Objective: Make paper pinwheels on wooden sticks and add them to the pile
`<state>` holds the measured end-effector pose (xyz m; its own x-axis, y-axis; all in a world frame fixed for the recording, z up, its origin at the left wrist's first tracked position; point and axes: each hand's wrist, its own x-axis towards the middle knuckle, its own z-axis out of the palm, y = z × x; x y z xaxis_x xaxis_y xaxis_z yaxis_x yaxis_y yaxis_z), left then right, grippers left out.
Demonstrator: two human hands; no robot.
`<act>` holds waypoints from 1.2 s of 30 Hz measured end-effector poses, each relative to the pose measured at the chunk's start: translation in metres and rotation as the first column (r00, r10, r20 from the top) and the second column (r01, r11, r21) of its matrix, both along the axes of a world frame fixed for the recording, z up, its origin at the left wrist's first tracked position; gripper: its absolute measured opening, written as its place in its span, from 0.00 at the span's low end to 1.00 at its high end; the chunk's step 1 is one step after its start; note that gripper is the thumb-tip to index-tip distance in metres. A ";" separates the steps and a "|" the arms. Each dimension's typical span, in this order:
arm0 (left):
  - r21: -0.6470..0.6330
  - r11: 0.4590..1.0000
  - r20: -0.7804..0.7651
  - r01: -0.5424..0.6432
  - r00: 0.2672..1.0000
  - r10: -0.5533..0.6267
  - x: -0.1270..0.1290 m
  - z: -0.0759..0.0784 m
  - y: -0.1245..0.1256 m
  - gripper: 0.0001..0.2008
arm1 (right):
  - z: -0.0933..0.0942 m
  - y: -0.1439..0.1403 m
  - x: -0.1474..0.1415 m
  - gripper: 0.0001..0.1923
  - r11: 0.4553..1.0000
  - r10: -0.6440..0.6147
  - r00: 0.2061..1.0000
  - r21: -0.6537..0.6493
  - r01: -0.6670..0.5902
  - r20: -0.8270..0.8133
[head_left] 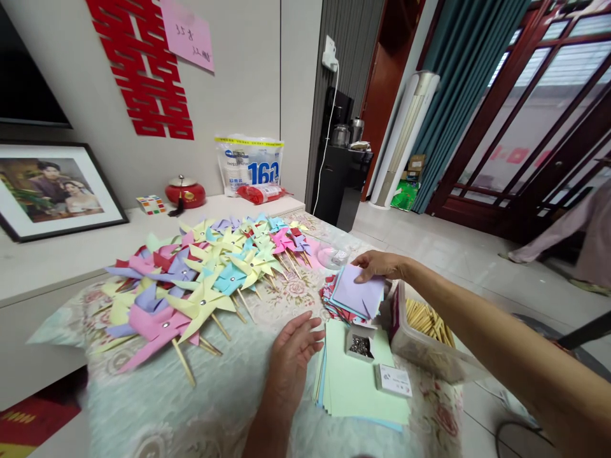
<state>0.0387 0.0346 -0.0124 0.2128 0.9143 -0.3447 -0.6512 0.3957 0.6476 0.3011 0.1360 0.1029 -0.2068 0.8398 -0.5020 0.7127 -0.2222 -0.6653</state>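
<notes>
My right hand (377,264) grips the far edge of a purple paper square (356,291), thumb on top; the fingers underneath are hidden. This square has slits cut in it and lies on a stack of coloured and red patterned paper (329,294). My left hand (294,343) is held over the tablecloth with loosely curled, slightly parted fingers and nothing in it. Just right of it is a pile of pale green sheets (353,388). On these sheets sit an open small box of metal pins (361,346) and a closed white box (394,380).
Many paper pinwheels on sticks (205,299) cover the table's left side. A plastic tub of wooden sticks (429,324) stands at the right. Behind are a cup bag (251,165), a red pot (186,193) and a framed photo (57,191).
</notes>
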 end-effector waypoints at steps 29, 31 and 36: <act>-0.052 0.998 -0.028 -0.040 0.999 0.039 0.006 -0.004 -0.002 0.21 | 0.007 0.045 -0.022 0.14 0.904 -0.132 0.677 0.368 -0.218 0.724; -0.064 0.997 -0.029 -0.049 0.998 0.048 0.007 -0.002 -0.002 0.21 | 0.001 0.058 -0.025 0.16 0.910 -0.140 0.660 0.358 -0.208 0.738; -0.061 0.997 -0.012 -0.054 0.999 0.053 0.007 0.000 -0.004 0.22 | -0.013 0.090 -0.035 0.17 0.946 -0.094 0.619 0.263 -0.188 0.780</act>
